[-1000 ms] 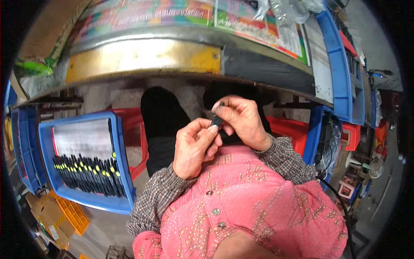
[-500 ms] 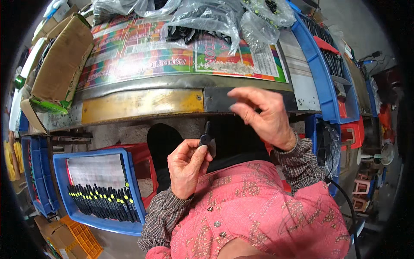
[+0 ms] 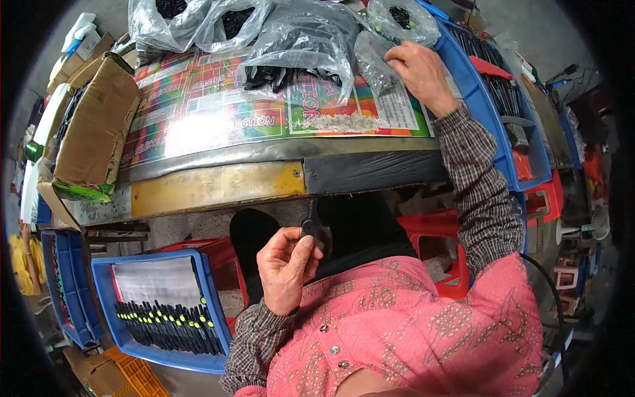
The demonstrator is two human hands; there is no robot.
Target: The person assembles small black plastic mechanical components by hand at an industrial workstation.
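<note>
My left hand (image 3: 284, 268) pinches a small black part (image 3: 308, 226) between thumb and fingers, just off the table's front edge. The part has a rounded head and a narrow stem pointing away from me; its kind is not clear. Far to the right, my right hand (image 3: 420, 74) reaches over the table, its bent fingertips at a small clear plastic bag (image 3: 376, 58) of tiny shiny pieces. Whatever lies between those fingertips is hidden. Left of it, a larger clear bag (image 3: 307, 36) lies with its mouth toward me, black parts (image 3: 284, 77) showing inside.
Printed colourful sheets (image 3: 225, 109) cover the table, with a pale crumbly patch on them. A cardboard box (image 3: 99, 126) stands at the left end. Blue trays hold black parts: one low on the left (image 3: 221, 331), another along the right (image 3: 499, 149). A red stool (image 3: 456, 268) stands below.
My right hand has moved from near the table's front edge, forward to the small plastic bag. My left hand keeps its pinch on the black part. The view has shifted slightly.
</note>
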